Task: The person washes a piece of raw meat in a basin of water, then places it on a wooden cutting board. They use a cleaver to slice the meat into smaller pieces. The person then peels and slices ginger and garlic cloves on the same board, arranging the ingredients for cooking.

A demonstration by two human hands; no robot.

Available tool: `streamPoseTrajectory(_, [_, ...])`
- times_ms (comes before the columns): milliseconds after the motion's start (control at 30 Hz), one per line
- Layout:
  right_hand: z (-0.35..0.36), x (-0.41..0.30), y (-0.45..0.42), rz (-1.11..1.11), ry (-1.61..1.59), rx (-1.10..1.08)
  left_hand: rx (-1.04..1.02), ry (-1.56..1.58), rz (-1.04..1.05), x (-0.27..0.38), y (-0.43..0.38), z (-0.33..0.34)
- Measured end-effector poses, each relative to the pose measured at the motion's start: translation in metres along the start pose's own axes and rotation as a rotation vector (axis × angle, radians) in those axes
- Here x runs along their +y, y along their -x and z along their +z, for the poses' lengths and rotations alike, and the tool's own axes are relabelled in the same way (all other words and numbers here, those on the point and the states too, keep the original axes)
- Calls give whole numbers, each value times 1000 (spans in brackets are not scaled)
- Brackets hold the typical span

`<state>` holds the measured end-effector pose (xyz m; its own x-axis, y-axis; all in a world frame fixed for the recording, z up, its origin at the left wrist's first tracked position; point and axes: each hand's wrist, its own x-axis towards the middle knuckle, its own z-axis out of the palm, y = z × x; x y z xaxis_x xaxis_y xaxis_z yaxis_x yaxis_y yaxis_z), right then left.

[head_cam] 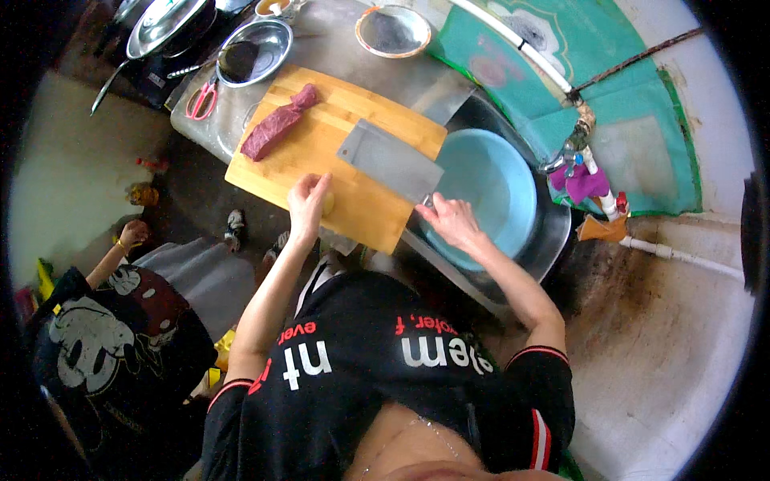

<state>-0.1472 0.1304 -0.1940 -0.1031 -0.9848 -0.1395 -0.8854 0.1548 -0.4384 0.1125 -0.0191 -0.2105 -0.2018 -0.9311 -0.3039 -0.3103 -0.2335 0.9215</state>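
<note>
My right hand (pixel 452 221) grips the handle of a cleaver (pixel 391 161), whose broad blade lies flat over the right part of a wooden cutting board (pixel 373 213). My left hand (pixel 310 201) is at the board's near edge, its fingers bent beside a small pale yellowish piece (pixel 328 203), perhaps ginger or garlic; whether the fingers pinch it cannot be told. A long piece of raw red meat (pixel 274 127) rests on the board's left part, apart from both hands and the blade.
Right of the board, a light-blue basin (pixel 490 192) with water sits in a metal sink (pixel 556 240). Behind stand a steel bowl (pixel 280 45) and an enamel basin (pixel 394 30). Pink-handled scissors (pixel 203 102) lie left, near a lidded pan (pixel 165 24). Another person (pixel 120 361) is at lower left.
</note>
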Motion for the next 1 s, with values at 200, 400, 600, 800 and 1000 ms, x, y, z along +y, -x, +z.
streamPoseTrajectory(200, [-38, -6, 3, 436, -993, -350, -36, -42, -46, 11, -1, -2])
streamPoseTrajectory(400, [-55, -8, 4, 430, -1697, -595, -161, -241, 305, 55, -18, 50])
streamPoseTrajectory(600, [-43, -24, 3, 442, -1991, -645, 44, -417, 520, 69, -39, 108])
streamPoseTrajectory(800, [-60, -23, 19, 404, -1929, -560, 68, -631, 786, 54, -87, 96])
streamPoseTrajectory(1000, [-62, -9, 39, 436, -1153, -201, -238, -754, 555, 70, -82, 76])
